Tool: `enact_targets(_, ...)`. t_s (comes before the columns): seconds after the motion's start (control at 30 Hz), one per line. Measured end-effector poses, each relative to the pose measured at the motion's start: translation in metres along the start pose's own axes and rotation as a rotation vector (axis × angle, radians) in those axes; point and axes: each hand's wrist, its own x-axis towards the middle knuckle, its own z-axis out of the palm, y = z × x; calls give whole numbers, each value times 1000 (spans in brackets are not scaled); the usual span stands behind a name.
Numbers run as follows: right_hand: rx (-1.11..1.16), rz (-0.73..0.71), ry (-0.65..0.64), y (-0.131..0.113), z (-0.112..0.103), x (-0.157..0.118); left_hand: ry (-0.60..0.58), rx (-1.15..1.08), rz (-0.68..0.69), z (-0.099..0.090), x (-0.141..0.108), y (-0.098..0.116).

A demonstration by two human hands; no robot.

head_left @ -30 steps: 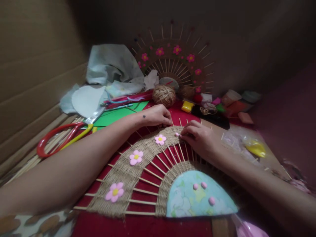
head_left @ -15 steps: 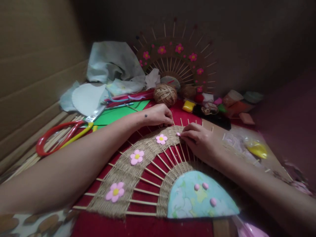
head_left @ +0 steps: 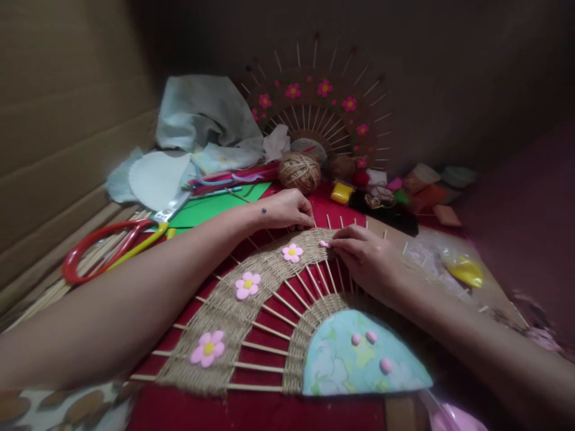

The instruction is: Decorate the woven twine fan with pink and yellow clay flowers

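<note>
As our right hand (head_left: pixel 363 254), fingertips together, is edging right, pink bits (head_left: pixel 323 244) are showing more beside it on the fan (head_left: pixel 271 267), suggesting our placing is advancing; our left hand (head_left: pixel 294 209) is curling at the far edge, grip hidden.

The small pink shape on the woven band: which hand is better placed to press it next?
Right, most likely: the right hand has its fingertips at the small pink shape, while the left hand is at the far edge of the woven band.
</note>
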Motion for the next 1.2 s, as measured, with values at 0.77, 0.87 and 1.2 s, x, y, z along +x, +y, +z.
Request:
enact_targets(0.77, 26, 100, -493, -61, -81, -74, -2, 5, -25, -2, 1, 2)
enact_targets(0.87, 155, 140, -386, -49, -91, -57, -5, -13, -20, -2, -1, 5)
enact_targets(1.2, 122, 326, -206, 2, -39, 18, 13, -24, -25, 0, -2, 6)
